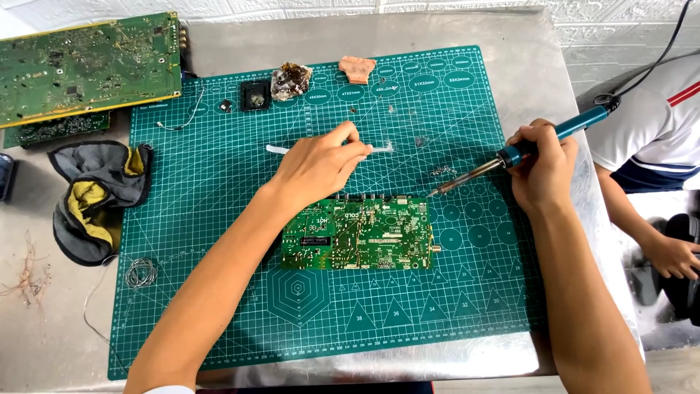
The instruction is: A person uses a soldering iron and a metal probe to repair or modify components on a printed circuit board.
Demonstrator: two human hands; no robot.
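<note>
A green circuit board (357, 233) lies in the middle of a green cutting mat (219, 219). My left hand (317, 164) hovers just beyond the board's far edge, its fingers pinched on a thin white tool (281, 149) that lies flat on the mat. My right hand (543, 164) grips a teal-handled soldering iron (554, 133). The iron's metal tip (437, 192) points down-left and rests near the board's upper right corner.
Two larger circuit boards (87, 62) are stacked at the far left of the metal table (437, 29). A grey and yellow cloth (98, 193), a solder wire coil (140, 273), a small black block (255, 95), a crumpled lump (290, 80) and an orange sponge (357, 68) lie around. Another person (656, 168) sits at right.
</note>
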